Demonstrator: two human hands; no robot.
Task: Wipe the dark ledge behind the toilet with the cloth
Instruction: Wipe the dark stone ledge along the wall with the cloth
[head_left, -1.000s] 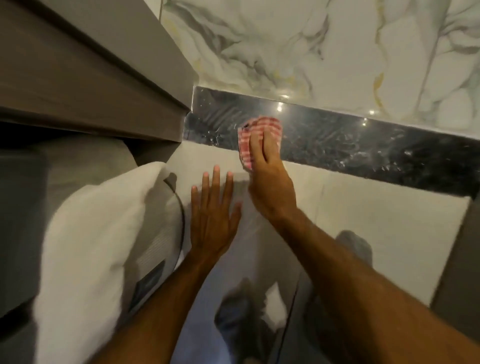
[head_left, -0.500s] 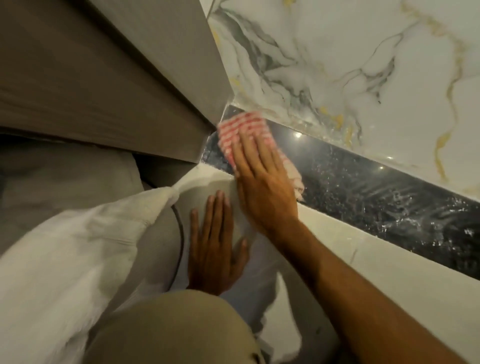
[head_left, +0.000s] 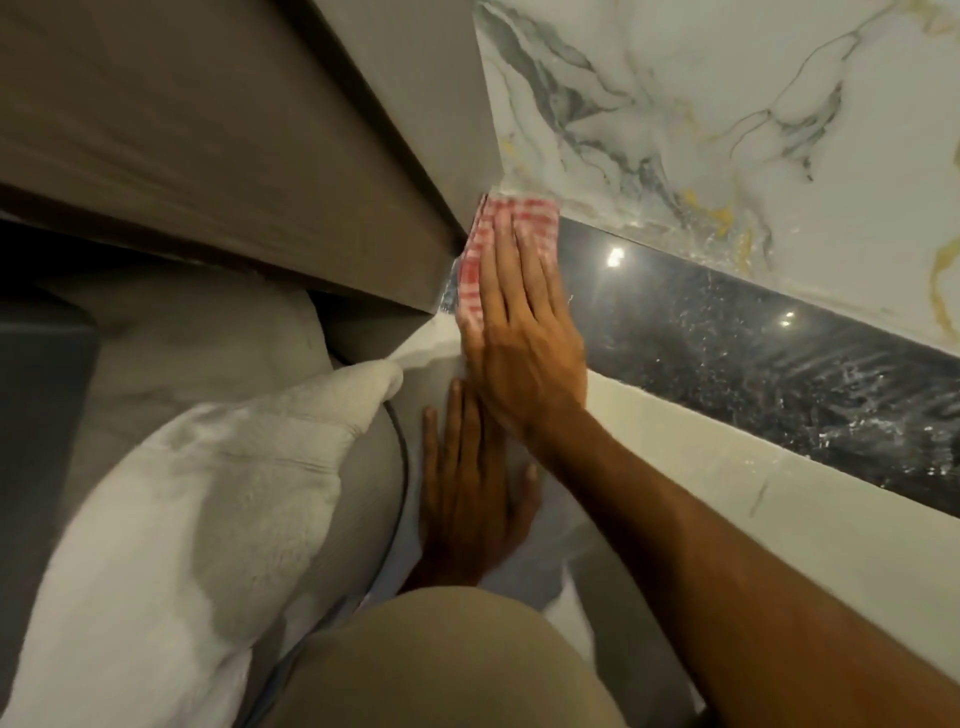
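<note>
The dark speckled ledge (head_left: 753, 353) runs from the upper middle down to the right edge, glossy with smear marks. A red-and-white checked cloth (head_left: 483, 234) lies at its far left end, in the corner against the brown cabinet. My right hand (head_left: 519, 332) lies flat on the cloth with fingers stretched out, pressing it onto the ledge. My left hand (head_left: 467, 493) rests flat and spread on the white surface just below, holding nothing.
A brown wooden cabinet (head_left: 234, 156) overhangs on the left and meets the ledge's end. A marble wall (head_left: 727, 114) rises behind the ledge. A white towel (head_left: 182, 519) hangs at lower left. A beige-clad knee (head_left: 441, 660) fills the bottom.
My right hand has slid the cloth leftward along the ledge into the corner by the cabinet. The view has tilted and moved closer. The left hand has stayed flat.
</note>
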